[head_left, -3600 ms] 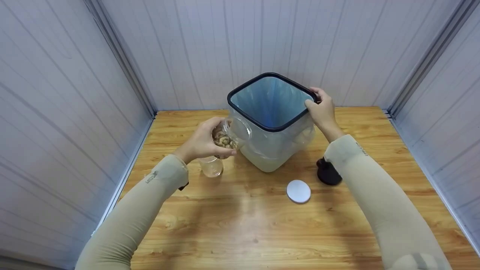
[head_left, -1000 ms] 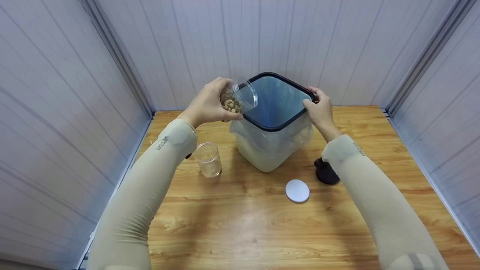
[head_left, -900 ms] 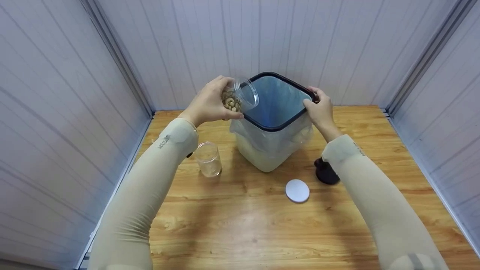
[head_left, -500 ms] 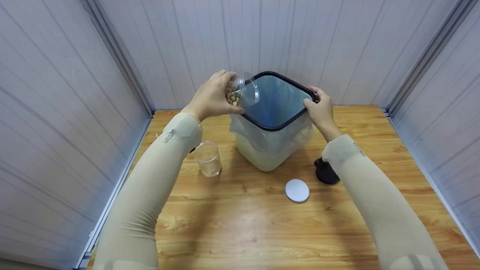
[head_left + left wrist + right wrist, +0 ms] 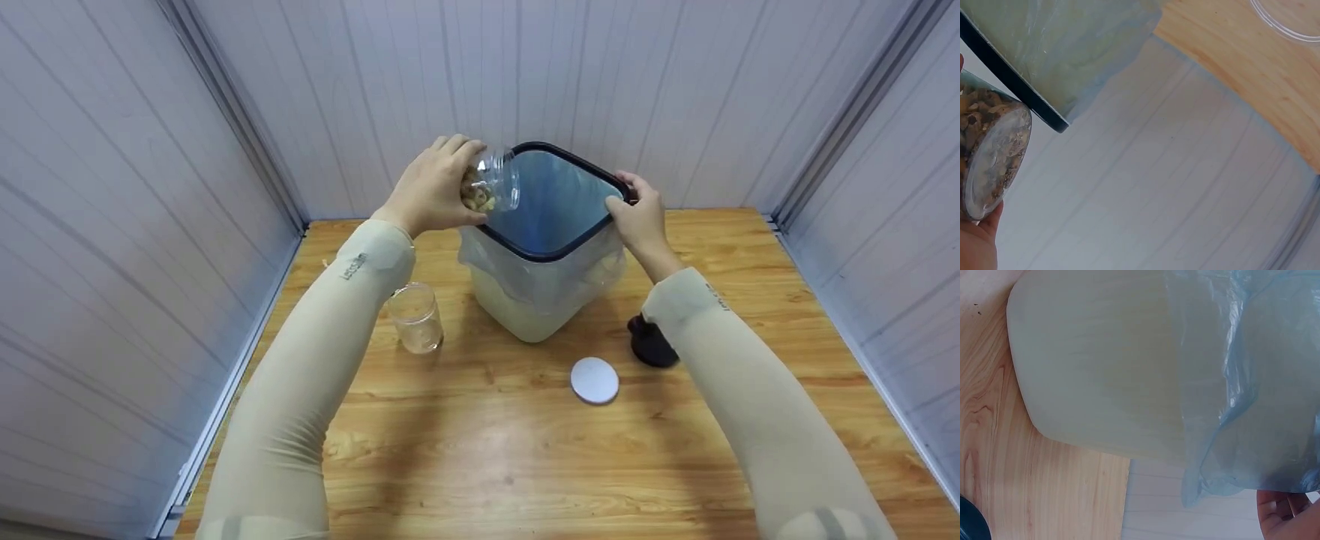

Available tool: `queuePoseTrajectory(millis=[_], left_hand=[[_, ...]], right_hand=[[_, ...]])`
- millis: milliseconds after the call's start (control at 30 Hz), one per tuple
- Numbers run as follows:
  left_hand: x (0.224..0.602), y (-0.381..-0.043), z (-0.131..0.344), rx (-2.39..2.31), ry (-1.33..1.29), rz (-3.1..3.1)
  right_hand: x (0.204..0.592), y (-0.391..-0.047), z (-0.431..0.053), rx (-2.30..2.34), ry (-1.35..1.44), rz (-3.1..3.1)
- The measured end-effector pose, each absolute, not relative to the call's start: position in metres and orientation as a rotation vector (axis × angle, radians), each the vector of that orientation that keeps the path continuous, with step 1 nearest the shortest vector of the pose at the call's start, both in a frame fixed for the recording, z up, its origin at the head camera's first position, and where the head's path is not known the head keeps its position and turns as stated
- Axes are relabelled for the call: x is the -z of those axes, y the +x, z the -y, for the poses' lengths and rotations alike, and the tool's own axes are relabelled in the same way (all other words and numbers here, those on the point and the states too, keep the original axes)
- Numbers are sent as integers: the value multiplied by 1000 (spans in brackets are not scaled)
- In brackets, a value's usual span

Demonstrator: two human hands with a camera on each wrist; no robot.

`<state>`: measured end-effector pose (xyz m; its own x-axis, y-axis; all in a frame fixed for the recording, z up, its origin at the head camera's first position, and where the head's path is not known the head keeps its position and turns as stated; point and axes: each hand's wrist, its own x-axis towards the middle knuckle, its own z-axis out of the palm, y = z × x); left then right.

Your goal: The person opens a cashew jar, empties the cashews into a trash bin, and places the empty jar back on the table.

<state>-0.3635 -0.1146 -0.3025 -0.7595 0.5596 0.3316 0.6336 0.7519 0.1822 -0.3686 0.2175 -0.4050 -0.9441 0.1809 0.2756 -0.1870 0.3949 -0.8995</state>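
In the head view my left hand grips a clear jar around its body. The jar lies tipped on its side, its open mouth facing right over the left part of the trash can. Curled tan-brown pieces that look like dried food rest inside it. In the left wrist view the jar's base is close to the can's black rim; whether they touch I cannot tell. My right hand holds the rim's right corner, thumb inside. A blue bag lines the can and folds over its outside.
An uncovered clear jar stands upright on the wooden table, left of the can. A round white lid lies in front, with a black object partly hidden by my right sleeve. Pale panel walls enclose the back and sides.
My left hand has raised the jar from in front of the can to its rim, then moved it right and tilted it further. The right hand has kept its hold.
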Motion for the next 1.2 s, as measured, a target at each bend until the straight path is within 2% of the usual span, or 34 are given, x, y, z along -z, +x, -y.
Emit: queuePoseTrajectory(millis=[1200], left_hand=[[298,-370,107,75,-1062,2600]], right_hand=[[405,-369,-213,-1586,1,2321]])
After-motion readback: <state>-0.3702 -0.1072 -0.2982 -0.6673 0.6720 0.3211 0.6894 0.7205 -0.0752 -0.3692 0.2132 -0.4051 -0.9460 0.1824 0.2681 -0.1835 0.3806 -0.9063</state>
